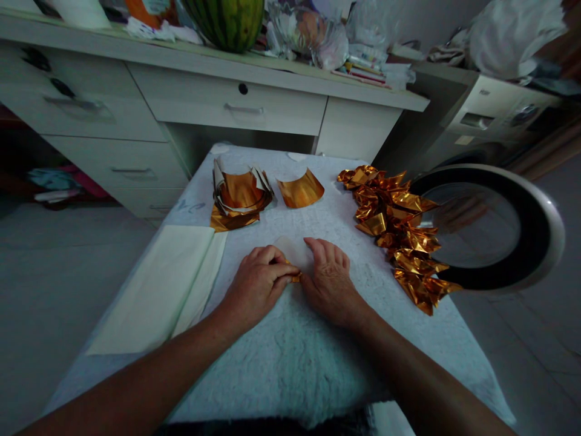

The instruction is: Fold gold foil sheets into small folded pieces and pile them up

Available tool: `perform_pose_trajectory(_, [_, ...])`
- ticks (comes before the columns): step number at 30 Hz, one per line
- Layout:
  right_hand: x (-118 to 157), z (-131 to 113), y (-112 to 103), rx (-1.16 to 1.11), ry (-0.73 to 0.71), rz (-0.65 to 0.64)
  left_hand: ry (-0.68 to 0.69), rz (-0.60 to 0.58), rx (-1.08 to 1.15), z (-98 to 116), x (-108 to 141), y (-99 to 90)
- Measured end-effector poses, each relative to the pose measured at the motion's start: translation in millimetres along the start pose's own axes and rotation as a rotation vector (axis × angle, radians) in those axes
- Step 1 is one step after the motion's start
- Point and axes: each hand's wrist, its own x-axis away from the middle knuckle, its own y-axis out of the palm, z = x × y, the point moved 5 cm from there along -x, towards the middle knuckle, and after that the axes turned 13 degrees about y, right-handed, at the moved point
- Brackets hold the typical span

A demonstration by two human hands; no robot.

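Note:
At the middle of the cloth-covered table, my left hand (262,277) pinches a small folded piece of gold foil paper (295,278). My right hand (330,274) lies beside it with fingers stretched out, its thumb near the piece's right end. Most of the piece is hidden by my left fingers. Farther back sits a stack of curled gold foil sheets (239,192) with pale undersides. One single gold sheet (301,189) lies just right of that stack. Along the table's right side runs a heap of folded gold foil pieces (394,225).
White paper sheets (154,284) lie at the table's left. Behind stands a white drawer desk (236,100) bearing a watermelon (227,21) and plastic bags. A washing machine (472,115) at right has its round door (551,236) swung out beside the table.

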Motion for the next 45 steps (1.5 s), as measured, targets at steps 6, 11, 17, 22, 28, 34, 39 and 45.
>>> perform_pose_trajectory(6, [-1,4,3,0.026,-0.023,-0.031,-0.006,-0.022,-0.013,-1,1,1.1])
perform_pose_trajectory(11, [1,5,3,0.002,-0.059,-0.055,-0.014,-0.032,-0.013,-2,1,1.2])
perform_pose_trajectory(17, [1,10,4,-0.024,-0.080,-0.080,-0.017,-0.038,-0.011,-3,1,1.5])
perform_pose_trajectory(22, [0,7,2,-0.050,-0.029,-0.074,-0.004,-0.032,-0.006,-2,0,0.7])
perform_pose_trajectory(28, [-1,0,3,0.015,-0.003,-0.007,-0.007,-0.023,0.012,-2,0,0.7])
perform_pose_trajectory(34, [-2,-1,3,0.026,-0.003,-0.014,-0.013,-0.055,0.035,-2,-1,-0.3])
perform_pose_trajectory(39, [-3,-1,3,0.028,-0.001,-0.034,-0.018,-0.062,0.042,-1,-2,-1.9])
perform_pose_trajectory(45, [-3,3,1,-0.015,-0.006,-0.057,-0.018,-0.058,0.054,0,-2,-3.2])
